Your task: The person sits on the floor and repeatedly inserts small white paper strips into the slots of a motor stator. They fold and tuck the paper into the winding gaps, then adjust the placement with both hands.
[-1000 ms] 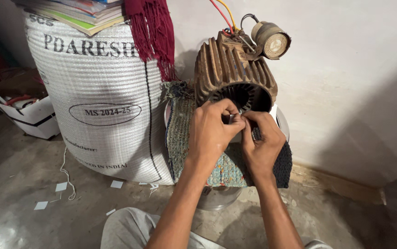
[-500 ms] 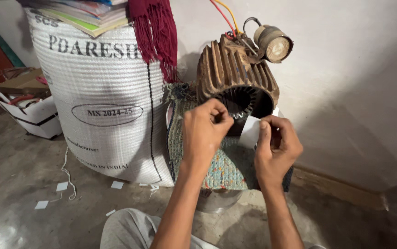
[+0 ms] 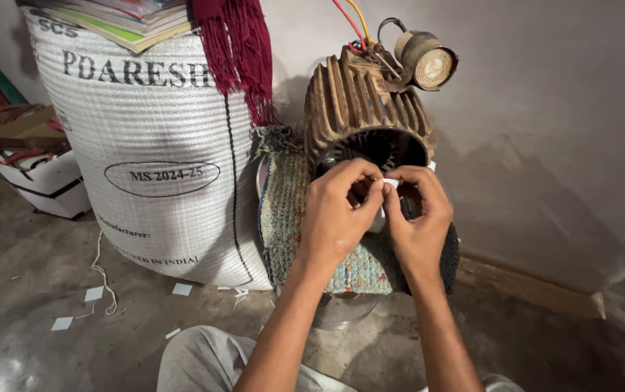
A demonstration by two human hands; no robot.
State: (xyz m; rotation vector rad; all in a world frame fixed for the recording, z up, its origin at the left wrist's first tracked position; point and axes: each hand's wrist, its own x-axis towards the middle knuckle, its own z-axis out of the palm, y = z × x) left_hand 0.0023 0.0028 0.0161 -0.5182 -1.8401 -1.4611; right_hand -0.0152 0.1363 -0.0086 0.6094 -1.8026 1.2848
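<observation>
White paper slip [image 3: 391, 184] sits pinched between both hands at the open mouth of a rusty finned motor housing [image 3: 365, 116]. Left hand [image 3: 338, 214] and right hand [image 3: 417, 218] meet fingertip to fingertip, closed on it. Housing rests on a woven mat [image 3: 290, 218] beside a white sack [image 3: 160, 145].

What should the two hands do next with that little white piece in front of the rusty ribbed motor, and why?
Probably ease the small white paper strip into the dark round opening of the rusty ribbed metal motor housing. Both the left hand and the right hand pinch the strip right at that opening, so it looks lined up to go in.
</observation>
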